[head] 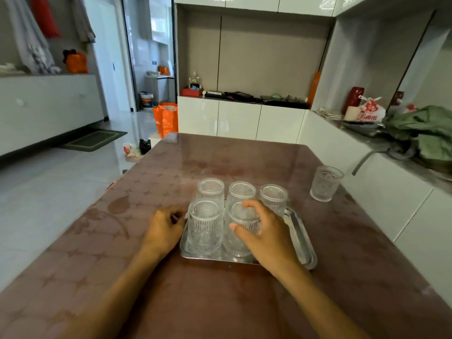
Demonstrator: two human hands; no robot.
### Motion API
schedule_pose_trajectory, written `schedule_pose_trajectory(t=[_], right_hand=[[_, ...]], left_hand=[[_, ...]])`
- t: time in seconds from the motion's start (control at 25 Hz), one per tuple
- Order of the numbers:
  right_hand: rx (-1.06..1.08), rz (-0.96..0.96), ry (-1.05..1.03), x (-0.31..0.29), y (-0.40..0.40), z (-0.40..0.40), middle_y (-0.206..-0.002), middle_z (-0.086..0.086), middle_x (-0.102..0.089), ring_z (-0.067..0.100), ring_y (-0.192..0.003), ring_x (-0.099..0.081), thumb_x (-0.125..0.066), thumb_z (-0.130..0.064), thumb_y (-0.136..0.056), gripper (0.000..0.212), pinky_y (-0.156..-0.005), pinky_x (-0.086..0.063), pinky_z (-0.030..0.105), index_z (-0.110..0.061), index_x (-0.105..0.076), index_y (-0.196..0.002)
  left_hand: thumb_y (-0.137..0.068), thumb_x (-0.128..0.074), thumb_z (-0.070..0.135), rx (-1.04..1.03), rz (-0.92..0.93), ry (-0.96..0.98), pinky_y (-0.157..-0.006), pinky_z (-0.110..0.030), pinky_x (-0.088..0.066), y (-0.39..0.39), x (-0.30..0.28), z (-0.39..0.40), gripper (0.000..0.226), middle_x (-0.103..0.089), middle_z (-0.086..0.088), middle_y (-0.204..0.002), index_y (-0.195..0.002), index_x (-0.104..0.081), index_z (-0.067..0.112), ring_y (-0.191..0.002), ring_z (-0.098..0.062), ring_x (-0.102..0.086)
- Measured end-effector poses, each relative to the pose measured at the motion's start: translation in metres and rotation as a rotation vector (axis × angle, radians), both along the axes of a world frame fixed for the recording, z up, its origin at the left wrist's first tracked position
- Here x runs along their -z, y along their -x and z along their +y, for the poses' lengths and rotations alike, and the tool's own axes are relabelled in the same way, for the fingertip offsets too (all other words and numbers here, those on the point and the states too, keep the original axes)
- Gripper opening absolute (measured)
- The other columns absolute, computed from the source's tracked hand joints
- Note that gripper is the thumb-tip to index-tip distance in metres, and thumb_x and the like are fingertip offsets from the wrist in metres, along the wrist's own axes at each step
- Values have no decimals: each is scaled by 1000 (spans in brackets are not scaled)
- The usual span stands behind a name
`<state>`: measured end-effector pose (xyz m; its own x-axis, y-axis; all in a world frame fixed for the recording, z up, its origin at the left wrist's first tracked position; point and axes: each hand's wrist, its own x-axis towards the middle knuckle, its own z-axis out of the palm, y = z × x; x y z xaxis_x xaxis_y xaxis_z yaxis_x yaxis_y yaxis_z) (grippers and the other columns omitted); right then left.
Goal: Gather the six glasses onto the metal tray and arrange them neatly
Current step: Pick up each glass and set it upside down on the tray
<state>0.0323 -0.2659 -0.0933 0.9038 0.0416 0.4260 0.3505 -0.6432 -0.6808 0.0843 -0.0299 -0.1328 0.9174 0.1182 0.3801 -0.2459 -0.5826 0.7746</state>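
A metal tray (302, 241) lies on the brown table in front of me. Several ribbed clear glasses stand upside down on it: three in the back row (210, 189), (242, 192), (274, 195) and two in the front row. My right hand (264, 233) is wrapped around the front middle glass (241, 241). Fingers curled, my left hand (162, 228) holds the tray's left edge beside the front left glass (205, 228). One more glass (326, 183) stands upright on the table, off the tray to the far right.
The table (220, 302) has a glossy patterned cover. White cabinets run close along its right side, with a counter holding bags and leafy greens (425, 130). An orange bag (166, 118) stands on the tiled floor beyond the far left corner.
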Motion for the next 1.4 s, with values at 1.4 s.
schedule_pose_trajectory(t=[1.4], right_hand=[[215, -7, -841, -57, 31, -118, -88, -9, -76, 16, -84, -72, -67, -19, -92, 15, -73, -62, 30, -25, -76, -81]], left_hand=[[-94, -58, -1, -261, -102, 605, -83, -41, -51, 5, -10, 5, 22, -64, -11, -93, -88, -67, 19, -90, -26, -58]])
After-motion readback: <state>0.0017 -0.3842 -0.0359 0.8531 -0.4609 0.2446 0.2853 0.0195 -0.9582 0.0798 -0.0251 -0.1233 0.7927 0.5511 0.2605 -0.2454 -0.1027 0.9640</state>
